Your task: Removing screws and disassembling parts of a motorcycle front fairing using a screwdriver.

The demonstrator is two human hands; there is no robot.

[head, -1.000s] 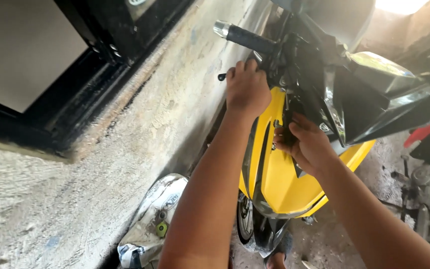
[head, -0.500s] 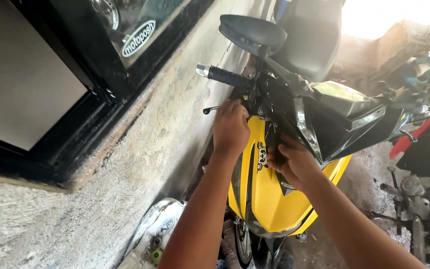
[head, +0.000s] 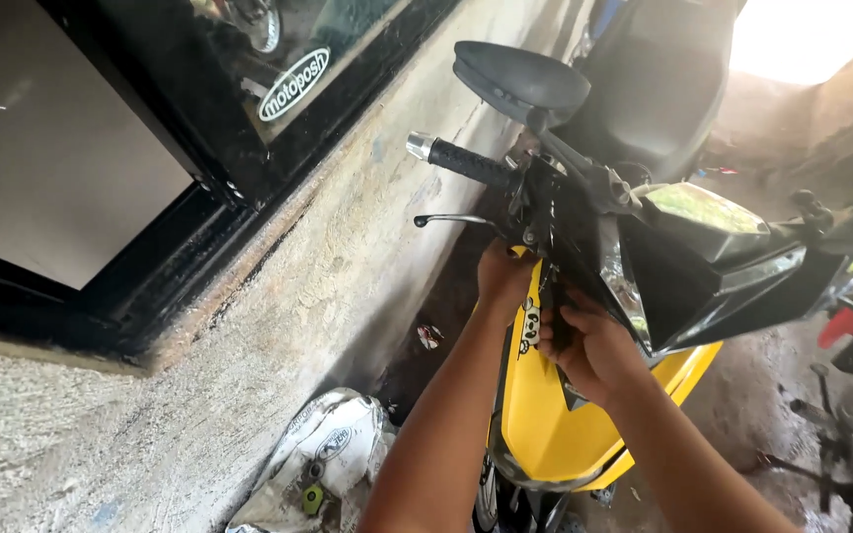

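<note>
Reaching under the headlight (head: pixel 688 257), both hands curled on the yellow fairing (head: pixel 555 434): left hand (head: pixel 504 276) up top, right hand (head: pixel 589 345) gripping the edge.

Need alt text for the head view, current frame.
Two bare hands work at the front of a yellow and black scooter: the left hand under the handlebar grip, the right hand on the black panel. A concrete wall stands alongside.

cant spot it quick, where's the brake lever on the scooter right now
In the head view the brake lever sits centre frame, just below the black handlebar grip and above the left hand, toward the concrete wall.
</note>
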